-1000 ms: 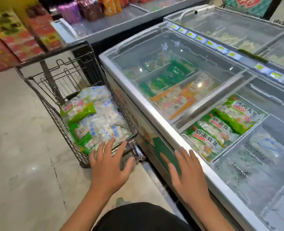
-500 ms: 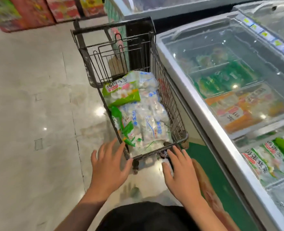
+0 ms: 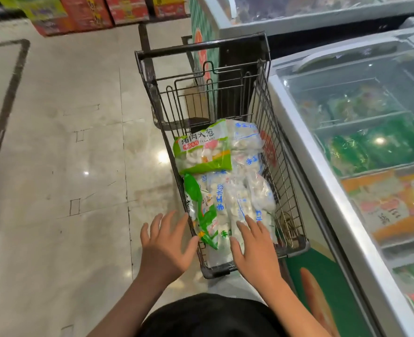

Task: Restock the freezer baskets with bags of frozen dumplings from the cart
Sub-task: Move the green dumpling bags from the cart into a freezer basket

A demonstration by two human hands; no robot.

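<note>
Left hand (image 3: 165, 246) fingers spread beside cart (image 3: 283, 154); right hand (image 3: 255, 249) flat over dumpling bags (image 3: 227, 198).

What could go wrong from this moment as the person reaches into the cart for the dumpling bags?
The bags lie in a loose, overlapping heap, so lifting a lower one may slide the green-topped bag off the pile. Both hands, left hand and right hand, are open with spread fingers, with no grip yet; the bags look slick and one might slip. The cart stands close beside the freezer, and a push might roll it.
</note>
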